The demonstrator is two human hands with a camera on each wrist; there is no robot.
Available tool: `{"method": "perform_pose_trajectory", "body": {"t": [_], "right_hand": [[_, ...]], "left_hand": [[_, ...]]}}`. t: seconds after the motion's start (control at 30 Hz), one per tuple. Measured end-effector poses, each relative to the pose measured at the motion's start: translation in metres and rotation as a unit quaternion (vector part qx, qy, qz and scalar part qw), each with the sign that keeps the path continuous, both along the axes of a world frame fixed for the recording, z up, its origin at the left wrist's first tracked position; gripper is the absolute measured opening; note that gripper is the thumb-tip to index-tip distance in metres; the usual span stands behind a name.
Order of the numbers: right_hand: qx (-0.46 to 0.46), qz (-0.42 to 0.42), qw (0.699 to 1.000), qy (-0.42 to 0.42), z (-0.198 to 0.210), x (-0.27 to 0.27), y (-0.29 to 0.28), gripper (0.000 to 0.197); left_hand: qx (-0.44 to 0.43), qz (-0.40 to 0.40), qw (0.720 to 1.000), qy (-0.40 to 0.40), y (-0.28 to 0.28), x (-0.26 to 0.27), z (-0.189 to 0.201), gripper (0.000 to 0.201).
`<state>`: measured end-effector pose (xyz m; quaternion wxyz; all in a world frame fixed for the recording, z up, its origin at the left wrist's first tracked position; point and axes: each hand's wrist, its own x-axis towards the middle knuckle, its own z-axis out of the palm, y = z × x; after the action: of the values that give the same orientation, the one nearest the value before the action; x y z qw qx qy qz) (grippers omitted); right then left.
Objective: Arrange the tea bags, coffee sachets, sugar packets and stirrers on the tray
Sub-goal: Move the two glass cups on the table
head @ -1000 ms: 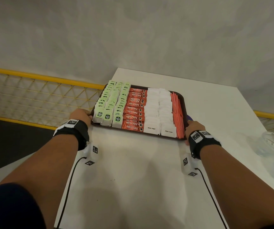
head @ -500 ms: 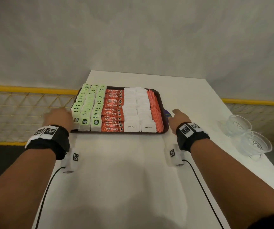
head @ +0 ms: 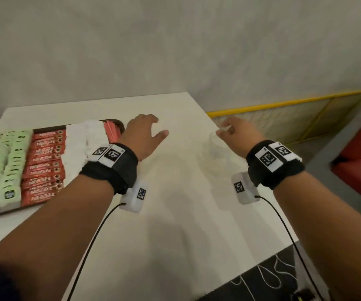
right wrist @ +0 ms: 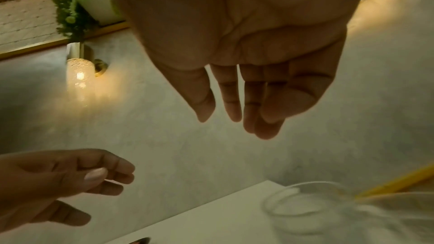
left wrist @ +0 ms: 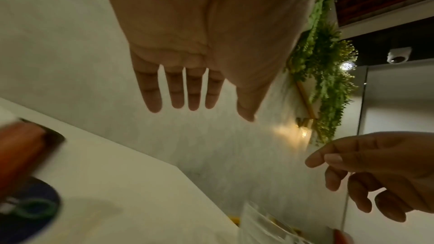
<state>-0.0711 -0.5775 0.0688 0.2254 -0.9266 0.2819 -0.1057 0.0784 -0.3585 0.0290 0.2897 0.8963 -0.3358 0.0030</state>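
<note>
Left hand (head: 144, 135), right hand (head: 238, 135): fingers seen extended, nothing held. Tray (head: 118, 124) cut off left; glass bowl (head: 216, 148) blurred.

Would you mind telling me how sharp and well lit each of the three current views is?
Head view: evenly lit, motion-smeared; the clear glass bowls nearly vanish against the white table. Left wrist view: dim, the open left hand fairly sharp, the dark brown tray corner blurred. Right wrist view: dim, warm wall lamp glare, the right hand soft.
</note>
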Motion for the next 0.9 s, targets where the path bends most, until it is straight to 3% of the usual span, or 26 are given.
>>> {"method": "perform_pose_trajectory", "body": {"t": [0.07, 0.13, 0.2, 0.3, 0.53, 0.77, 0.9], "right_hand": [[0.009, -0.031, 0.999, 0.012, -0.008, -0.023, -0.033, 0.046], [0.026, -0.051, 0.997, 0.058, -0.024, -0.043, -0.058, 0.069], [0.036, -0.049, 0.99, 0.127, -0.042, -0.057, -0.072, 0.092], [0.061, -0.043, 0.984, 0.16, -0.065, -0.061, -0.075, 0.1], [0.104, -0.024, 0.987, 0.116, -0.09, -0.054, -0.078, 0.085], [0.08, 0.027, 0.99, 0.112, -0.101, -0.053, -0.093, 0.073], [0.051, 0.019, 0.989, 0.14, -0.097, -0.051, -0.098, 0.061]], "left_hand": [[0.02, -0.07, 0.997, 0.031, -0.041, -0.014, -0.002, 0.072], [0.056, -0.117, 0.99, 0.06, -0.077, -0.025, -0.008, 0.091], [0.086, -0.138, 0.984, 0.078, -0.108, -0.032, -0.016, 0.107], [0.11, -0.141, 0.979, 0.096, -0.147, -0.038, -0.028, 0.121], [0.139, -0.12, 0.978, 0.093, -0.198, -0.032, -0.049, 0.125], [0.143, -0.063, 0.984, 0.081, -0.208, -0.026, -0.055, 0.108], [0.138, -0.03, 0.983, 0.115, -0.205, -0.026, -0.057, 0.099]]}}
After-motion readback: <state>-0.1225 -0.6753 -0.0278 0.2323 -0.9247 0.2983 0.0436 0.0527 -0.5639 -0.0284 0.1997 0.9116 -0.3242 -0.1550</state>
